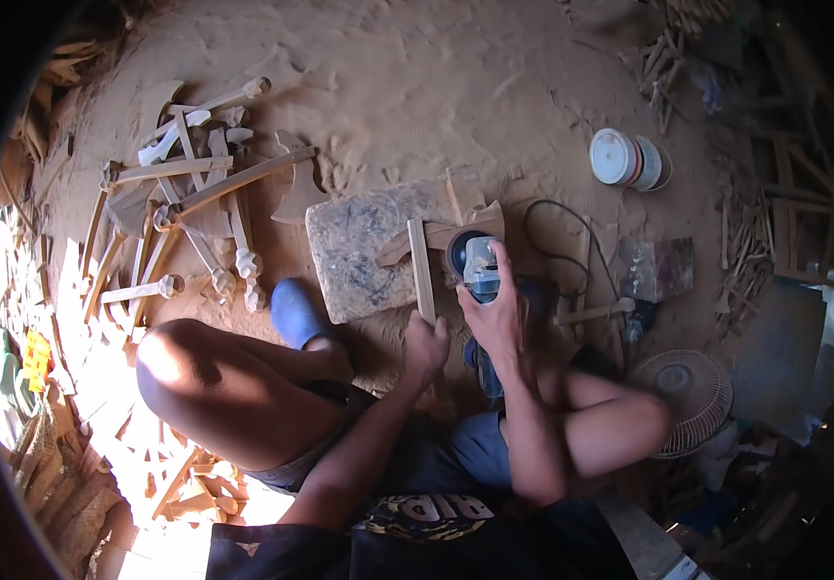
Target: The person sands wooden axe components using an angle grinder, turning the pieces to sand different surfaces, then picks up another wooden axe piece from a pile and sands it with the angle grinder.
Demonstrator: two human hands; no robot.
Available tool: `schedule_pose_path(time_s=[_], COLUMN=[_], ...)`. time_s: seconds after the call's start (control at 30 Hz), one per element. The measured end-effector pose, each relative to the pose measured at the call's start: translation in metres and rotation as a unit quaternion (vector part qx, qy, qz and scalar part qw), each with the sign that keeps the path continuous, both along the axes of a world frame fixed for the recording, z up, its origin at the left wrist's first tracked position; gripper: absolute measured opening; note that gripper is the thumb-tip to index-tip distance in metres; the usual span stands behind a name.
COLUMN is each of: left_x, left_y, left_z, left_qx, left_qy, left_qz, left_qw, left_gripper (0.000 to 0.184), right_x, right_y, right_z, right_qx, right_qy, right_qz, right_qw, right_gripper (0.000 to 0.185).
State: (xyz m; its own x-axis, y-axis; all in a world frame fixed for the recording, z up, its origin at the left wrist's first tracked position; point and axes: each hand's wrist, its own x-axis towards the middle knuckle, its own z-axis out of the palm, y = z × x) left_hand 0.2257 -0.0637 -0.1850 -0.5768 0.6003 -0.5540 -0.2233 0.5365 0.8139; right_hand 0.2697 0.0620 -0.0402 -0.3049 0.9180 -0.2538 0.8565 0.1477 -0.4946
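Note:
My left hand [427, 346] is closed around the lower handle of a wooden axe-shaped piece [420, 266]. Its carved head [444, 236] lies over a worn, stained block [354, 266]. My right hand [496, 314] grips the body of an angle grinder [481, 267], with thumb and fingers on either side of it. The grinder's dark round disc [461, 251] is at the right part of the axe head. Whether the disc touches the wood or spins, I cannot tell.
Several wooden axe-shaped pieces [195, 198] lie piled on the sandy floor at left. A black cord [557, 205] loops right of the block. A white bucket [613, 158], a fan [683, 396] and wood scraps [747, 246] are at right. A blue shoe [297, 311] is beside the block.

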Motion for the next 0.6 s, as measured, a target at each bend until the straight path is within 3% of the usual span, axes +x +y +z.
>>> schedule_pose_path(time_s=[0.07, 0.2, 0.3, 0.4, 0.5, 0.53, 0.57, 0.6], left_x=[0.000, -0.002, -0.017, -0.028, -0.062, -0.092, -0.112, -0.139], left_y=[-0.001, 0.002, 0.005, 0.006, 0.019, 0.021, 0.027, 0.033], left_z=[-0.001, -0.002, 0.025, 0.030, 0.039, 0.062, 0.072, 0.085], left_qx=[0.001, 0.000, 0.004, 0.057, 0.186, 0.058, 0.088, 0.037], left_qy=[-0.001, -0.036, -0.154, -0.145, 0.125, 0.092, 0.104, 0.117], left_qz=[-0.004, 0.007, 0.025, 0.043, -0.009, -0.091, -0.083, -0.143], left_qw=[1.000, 0.999, 0.988, 0.987, 0.975, 0.990, 0.987, 0.982], left_gripper=[0.022, 0.018, 0.018, 0.024, 0.028, 0.032, 0.030, 0.030], right_x=[0.004, 0.016, 0.026, 0.034, 0.048, 0.051, 0.054, 0.061], right_y=[-0.002, 0.012, 0.023, 0.031, 0.040, 0.045, 0.048, 0.052], right_z=[-0.006, 0.009, 0.020, 0.031, 0.040, 0.048, 0.055, 0.050], right_qx=[0.037, -0.007, 0.020, 0.089, 0.121, 0.099, 0.075, 0.103], right_qy=[-0.005, -0.036, 0.067, 0.184, 0.253, 0.287, 0.320, 0.346], right_qz=[-0.009, -0.092, -0.107, -0.156, -0.191, -0.217, -0.242, -0.245], right_qw=[0.999, 0.995, 0.992, 0.966, 0.941, 0.928, 0.913, 0.900], right_gripper=[0.088, 0.087, 0.088, 0.093, 0.093, 0.091, 0.089, 0.085])
